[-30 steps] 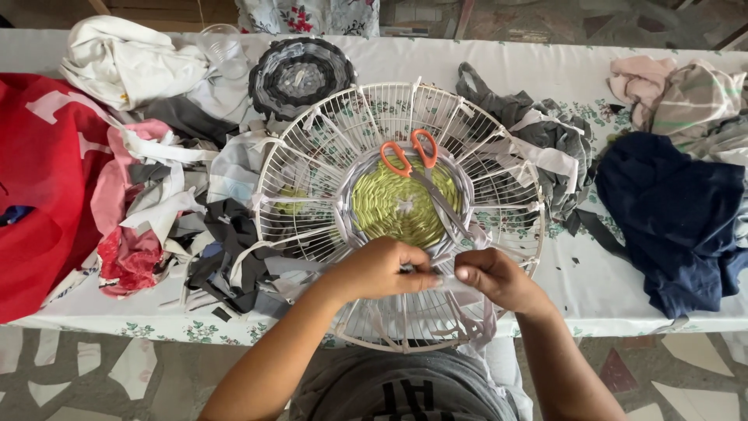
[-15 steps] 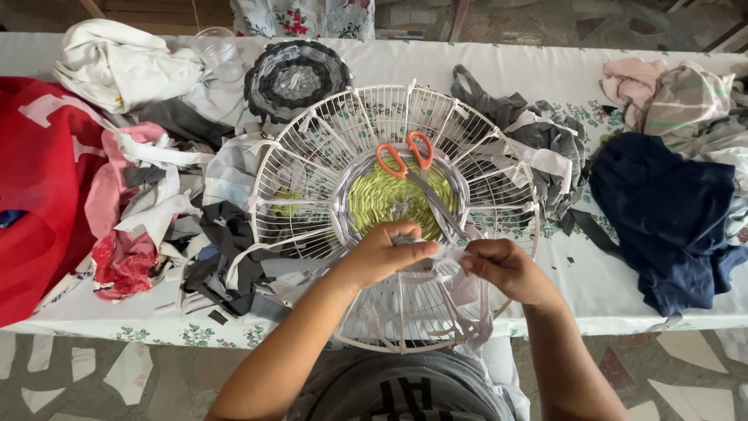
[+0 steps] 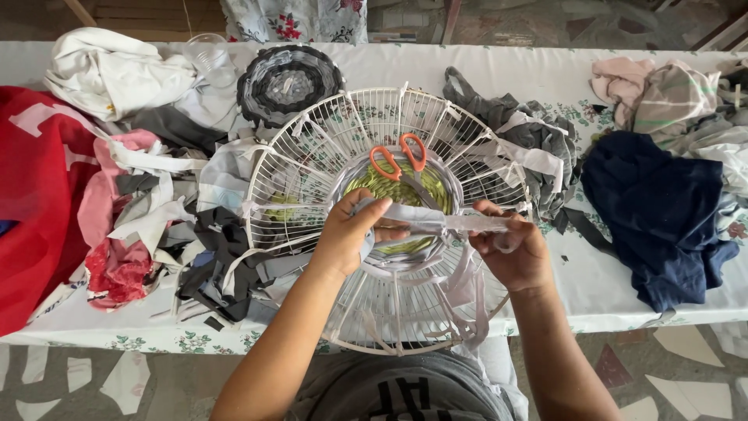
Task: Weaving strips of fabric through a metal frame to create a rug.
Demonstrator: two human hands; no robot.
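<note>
Head view, looking down at a table (image 3: 592, 281) with a white flowered cloth. A round white wire fan guard (image 3: 389, 218) lies flat at the near edge, partly overhanging toward the person. A woven centre (image 3: 397, 191) of green-yellow and grey cloth fills its hub, and orange-handled scissors (image 3: 399, 160) lie on top of it.

Left hand (image 3: 351, 234) is over the guard just left of the hub, fingers curled and clenched on one end of a pale grey fabric strip (image 3: 444, 222). Right hand (image 3: 510, 249) is to the right, over the guard's rim zone, fist closed around the other end of the same strip. The strip runs roughly level between the two hands, pulled fairly straight, across the near side of the hub. More pale strips (image 3: 463, 300) hang down below the right hand over the wires; whether they are tied to the guard is hard to tell.

Around it: red cloth (image 3: 31, 203) far left, a pile of pink, white and black scraps (image 3: 156, 226) beside the guard's left, a finished round woven mat (image 3: 288, 82) in grey and black behind it, a clear plastic cup (image 3: 209, 54) near that, grey rags (image 3: 530, 140) to the right, navy cloth (image 3: 658, 210) further right, well apart from the hands
</note>
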